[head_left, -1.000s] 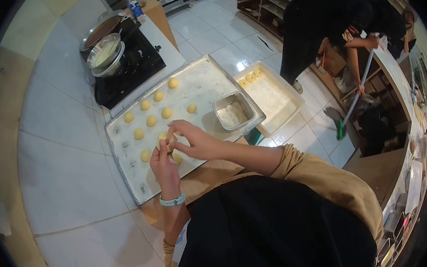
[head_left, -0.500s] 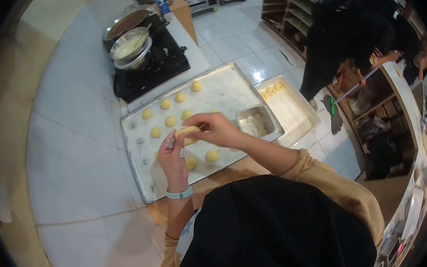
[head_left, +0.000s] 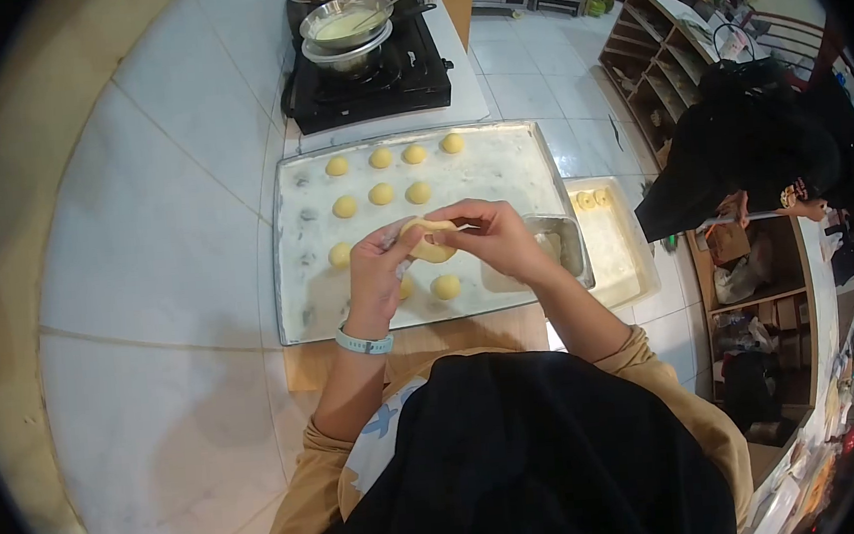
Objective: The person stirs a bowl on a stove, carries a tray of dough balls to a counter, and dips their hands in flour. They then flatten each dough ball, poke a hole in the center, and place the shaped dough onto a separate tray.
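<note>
A piece of yellow dough (head_left: 433, 251) is pinched between my two hands above a large pale tray. It looks flattened and curved, with its rim raised. My left hand (head_left: 379, 273), with a light wristband below it, grips the left side. From the right, my right hand (head_left: 497, 238) holds the opposite edge between thumb and fingers. Several round dough balls (head_left: 381, 193) sit in loose rows on the tray (head_left: 480, 177), and a few lie partly behind my hands. Beside my right wrist stands a metal container (head_left: 571, 246), its contents partly hidden by my arm.
Right of the tray, a smaller pale tray (head_left: 618, 252) holds a few yellow pieces. A black stove (head_left: 373, 95) at the back carries a metal bowl (head_left: 353, 22) of pale mixture. At right, a person in black (head_left: 758, 140) bends near wooden shelves (head_left: 761, 301), holding a pole.
The view has turned, so the tray appears straighter. The dough between my hands now looks wider and more spread, with both hands still holding it. The person in black remains bent over.
</note>
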{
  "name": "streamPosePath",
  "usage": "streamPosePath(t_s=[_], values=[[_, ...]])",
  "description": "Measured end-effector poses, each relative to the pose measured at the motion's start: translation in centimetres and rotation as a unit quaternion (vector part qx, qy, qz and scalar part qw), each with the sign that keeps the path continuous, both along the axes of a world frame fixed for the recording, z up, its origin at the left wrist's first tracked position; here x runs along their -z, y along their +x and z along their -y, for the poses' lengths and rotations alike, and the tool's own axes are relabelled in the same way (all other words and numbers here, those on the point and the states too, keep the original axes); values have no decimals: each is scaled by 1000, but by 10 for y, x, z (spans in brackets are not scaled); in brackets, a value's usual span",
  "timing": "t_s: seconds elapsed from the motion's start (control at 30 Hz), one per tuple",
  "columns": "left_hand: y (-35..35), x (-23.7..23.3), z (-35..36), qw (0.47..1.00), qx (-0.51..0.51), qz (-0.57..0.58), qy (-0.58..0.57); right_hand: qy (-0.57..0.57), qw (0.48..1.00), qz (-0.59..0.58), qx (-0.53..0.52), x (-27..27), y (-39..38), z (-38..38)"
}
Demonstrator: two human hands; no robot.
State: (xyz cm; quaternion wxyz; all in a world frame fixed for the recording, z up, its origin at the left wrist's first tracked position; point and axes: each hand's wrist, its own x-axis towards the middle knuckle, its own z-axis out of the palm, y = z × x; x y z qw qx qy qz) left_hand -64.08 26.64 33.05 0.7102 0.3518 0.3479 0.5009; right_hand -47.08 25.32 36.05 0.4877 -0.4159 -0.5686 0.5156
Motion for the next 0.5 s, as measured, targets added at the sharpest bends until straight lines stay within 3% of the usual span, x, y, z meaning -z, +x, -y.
streamPosePath(t_s=[0.07, 0.13, 0.2, 0.27, 0.3, 0.4, 0.5], values=[[0, -1, 0, 1000, -10, 16, 0, -67, 998, 3, -20, 1, 13, -2], [0, 0, 1, 999, -16, 33, -4, -51, 998, -23, -4, -2, 8, -2], [3, -2, 1, 997, 53, 27, -39, -31, 998, -46, 11, -2, 4, 0], [1, 0, 2, 999, 32, 21, -22, 32, 999, 19, -9, 3, -1, 5], [0, 0, 1, 1000, 13, 15, -7, -29, 999, -8, -20, -3, 3, 6], [2, -1, 2, 999, 17, 23, -19, -61, 997, -32, 15, 0, 10, 0], [4, -3, 5, 998, 61, 3, -19, -16, 1000, -21, 17, 2, -3, 9]])
